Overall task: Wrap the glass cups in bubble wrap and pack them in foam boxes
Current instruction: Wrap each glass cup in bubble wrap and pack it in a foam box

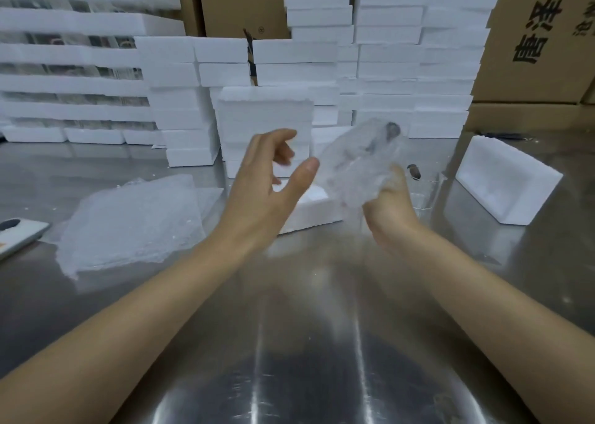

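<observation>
My right hand [391, 204] grips a glass cup wrapped in bubble wrap [359, 163] from below and holds it tilted above the table. My left hand [272, 179] hovers just left of it with relaxed fingers, the thumb close to the wrap and nothing in its grasp. Under both hands lies a foam box [314, 209], partly hidden. A pile of bubble wrap sheets [128, 224] lies flat at the left. An unwrapped glass cup [425, 192] stands behind my right hand.
The steel table [306, 327] fills the foreground. A foam box [505, 182] lies on its side at the right. Stacks of foam boxes [267, 127] line the back, with cardboard cartons [541, 47] behind. A flat device [16, 233] lies at the left edge.
</observation>
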Available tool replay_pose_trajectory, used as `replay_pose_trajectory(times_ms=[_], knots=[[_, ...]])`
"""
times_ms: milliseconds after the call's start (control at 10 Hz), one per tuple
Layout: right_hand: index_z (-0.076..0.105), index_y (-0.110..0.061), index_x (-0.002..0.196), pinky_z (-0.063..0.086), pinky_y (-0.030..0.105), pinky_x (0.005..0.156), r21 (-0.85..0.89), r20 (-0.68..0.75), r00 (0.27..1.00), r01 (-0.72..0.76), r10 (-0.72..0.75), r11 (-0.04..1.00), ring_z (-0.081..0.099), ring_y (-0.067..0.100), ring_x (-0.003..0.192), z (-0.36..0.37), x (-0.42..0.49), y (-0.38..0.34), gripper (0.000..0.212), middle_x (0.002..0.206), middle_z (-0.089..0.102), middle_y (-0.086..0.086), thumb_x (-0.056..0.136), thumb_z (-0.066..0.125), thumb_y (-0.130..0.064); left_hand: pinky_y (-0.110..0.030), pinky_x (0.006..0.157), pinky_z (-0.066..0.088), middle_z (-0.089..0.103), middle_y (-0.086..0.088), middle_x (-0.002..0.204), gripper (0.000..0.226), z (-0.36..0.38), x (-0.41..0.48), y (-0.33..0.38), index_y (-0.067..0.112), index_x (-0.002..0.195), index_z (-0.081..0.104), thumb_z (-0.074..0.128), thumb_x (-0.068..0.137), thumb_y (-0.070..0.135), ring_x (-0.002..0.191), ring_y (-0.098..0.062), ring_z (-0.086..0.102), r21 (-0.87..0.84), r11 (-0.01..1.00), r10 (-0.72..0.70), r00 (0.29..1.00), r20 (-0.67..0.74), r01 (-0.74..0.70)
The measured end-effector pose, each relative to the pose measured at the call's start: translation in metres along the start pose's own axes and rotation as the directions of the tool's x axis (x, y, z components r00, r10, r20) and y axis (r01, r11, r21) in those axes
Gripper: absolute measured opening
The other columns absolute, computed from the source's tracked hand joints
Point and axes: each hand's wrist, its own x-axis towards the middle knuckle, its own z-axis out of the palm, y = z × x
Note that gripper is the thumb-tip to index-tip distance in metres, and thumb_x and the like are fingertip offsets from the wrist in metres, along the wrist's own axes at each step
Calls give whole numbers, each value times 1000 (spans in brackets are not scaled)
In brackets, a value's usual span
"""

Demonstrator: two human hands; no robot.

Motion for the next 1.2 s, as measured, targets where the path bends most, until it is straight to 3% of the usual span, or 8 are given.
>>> replay_pose_trajectory(times_ms=[100, 200, 300, 500, 600, 1000, 1100, 1200], knots=[[53, -27, 84, 53, 29, 75, -196, 158, 987, 66, -35, 978, 61, 7, 79, 10, -9, 2, 43, 86, 63, -5, 90, 46, 15, -10, 93, 39, 44, 19, 135, 69, 0, 1, -3, 41, 136, 35, 49, 75, 70, 117, 11, 44, -17, 995, -96, 971, 218, 103], [58, -12, 84, 52, 28, 73, -231, 170, 985, 66, -26, 971, 62, 21, 79, 23, -12, 0, 20, 84, 63, 10, 90, 51, 5, -29, 95, 49, 63, 18, 121, 54, 6, -4, -8, 36, 125, 49, 67, 78, 56, 109, 4, 59, -46, 986, -136, 938, 320, 159], [51, -23, 79, 42, 7, 59, -323, 175, 983, 107, -51, 941, 53, 4, 66, 23, -15, -1, 29, 71, 55, -8, 88, 51, 4, -26, 86, 51, 69, 17, 104, 41, 7, 0, -13, 28, 117, 58, 71, 80, 41, 95, 3, 64, -30, 982, -176, 959, 223, 187], [55, -34, 117, 48, 11, 68, -90, 431, 902, 32, 10, 995, 61, -7, 90, 27, -23, -13, 36, 106, 61, -11, 82, 57, -30, -29, 73, 55, 71, 6, 83, 16, 2, 7, -18, 19, 91, 62, 52, 80, 14, 82, -13, 68, -139, 954, -266, 964, 26, 267], [37, -41, 140, 42, 12, 93, -245, 495, 867, 197, -52, 949, 44, -14, 112, 30, -29, -6, 57, 122, 47, -13, 89, 63, -41, -27, 68, 56, 72, 1, 79, 11, 2, 7, -24, 9, 87, 61, 51, 88, 5, 79, -17, 69, -178, 929, -333, 943, -21, 324], [62, -26, 89, 47, 20, 66, -172, 133, 988, 104, -81, 980, 61, 4, 76, 20, -10, 3, 24, 83, 67, -8, 79, 63, -5, -17, 93, 41, 55, 12, 127, 46, 11, -7, -11, 31, 129, 46, 55, 86, 21, 119, 0, 51, -128, 988, -47, 956, 289, 87], [60, -14, 91, 49, 27, 60, -133, 98, 995, -22, 35, 991, 61, 11, 66, 10, -3, 3, 25, 72, 66, -3, 72, 60, 3, -31, 111, 34, 25, 15, 150, 83, 14, -8, -20, 31, 148, 21, 69, 81, 39, 139, 1, 25, -5, 1000, 15, 902, 432, -14], [58, -14, 95, 44, 17, 49, -106, 165, 983, -66, 83, 992, 57, 5, 52, 2, 1, 1, 34, 58, 65, -10, 70, 60, 10, -9, 113, 14, -9, 17, 158, 114, 14, -6, -29, 25, 152, -5, 76, 76, 47, 144, 5, -6, 169, 971, 90, 912, 400, -170]])
